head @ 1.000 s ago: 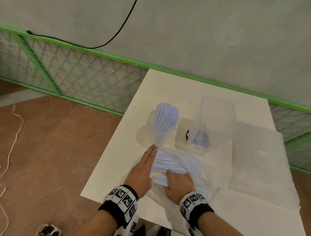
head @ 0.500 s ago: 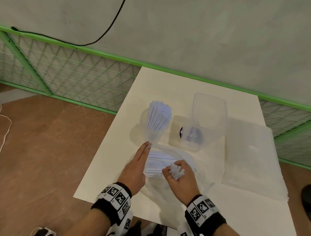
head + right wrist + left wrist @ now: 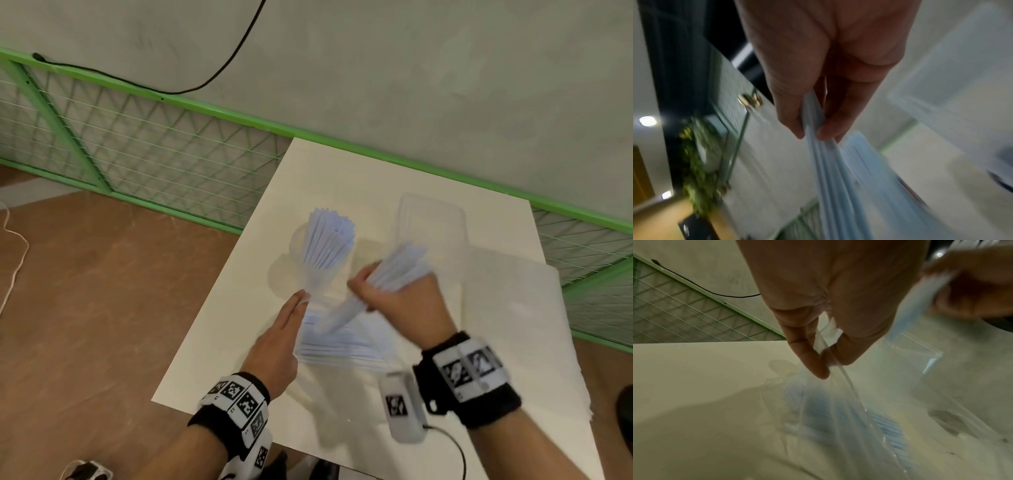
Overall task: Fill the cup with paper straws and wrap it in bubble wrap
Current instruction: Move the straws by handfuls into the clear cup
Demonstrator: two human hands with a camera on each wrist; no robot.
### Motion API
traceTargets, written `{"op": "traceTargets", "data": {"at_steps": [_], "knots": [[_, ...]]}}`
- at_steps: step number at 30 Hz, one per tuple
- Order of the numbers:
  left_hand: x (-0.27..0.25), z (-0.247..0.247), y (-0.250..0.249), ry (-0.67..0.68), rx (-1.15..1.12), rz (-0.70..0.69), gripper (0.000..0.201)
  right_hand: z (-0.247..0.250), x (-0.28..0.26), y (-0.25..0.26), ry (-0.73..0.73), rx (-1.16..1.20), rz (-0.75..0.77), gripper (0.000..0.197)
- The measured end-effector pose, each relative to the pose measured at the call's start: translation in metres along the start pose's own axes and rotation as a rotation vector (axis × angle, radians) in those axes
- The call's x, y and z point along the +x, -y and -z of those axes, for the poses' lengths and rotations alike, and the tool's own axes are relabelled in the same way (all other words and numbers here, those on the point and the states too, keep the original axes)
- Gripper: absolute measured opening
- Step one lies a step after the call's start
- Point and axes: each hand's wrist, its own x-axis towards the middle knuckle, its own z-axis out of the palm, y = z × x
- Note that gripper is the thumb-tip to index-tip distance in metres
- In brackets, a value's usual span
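A clear cup stands on the white table, packed with upright white paper straws. My right hand grips a bundle of straws in the air just right of the cup; the right wrist view shows thumb and fingers closed round the bundle. My left hand pinches the edge of a clear plastic bag between thumb and finger. The bag, with more straws inside, lies flat near the front edge. A bubble wrap sheet lies at the right.
A clear plastic container stands behind my right hand. The table's left edge drops to a brown floor. A green mesh fence runs along the wall behind, with a black cable above it.
My right hand has pulled a bundle of straws out of the bag and lifted it up and to the right, beside the cup. My left hand stays at the bag's edge.
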Motion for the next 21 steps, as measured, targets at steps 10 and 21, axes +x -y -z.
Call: {"op": "traceTargets", "data": {"at_steps": [10,21], "knots": [[-0.002,0.002,-0.002,0.028,-0.014,-0.015,0.102,-0.014,0.102,0.038,-0.028,-0.198,0.129,0.013],[-0.003,0.002,-0.002,0.028,0.036,-0.010,0.101,-0.037,0.105,-0.012,-0.149,-0.213,0.177,0.093]]}}
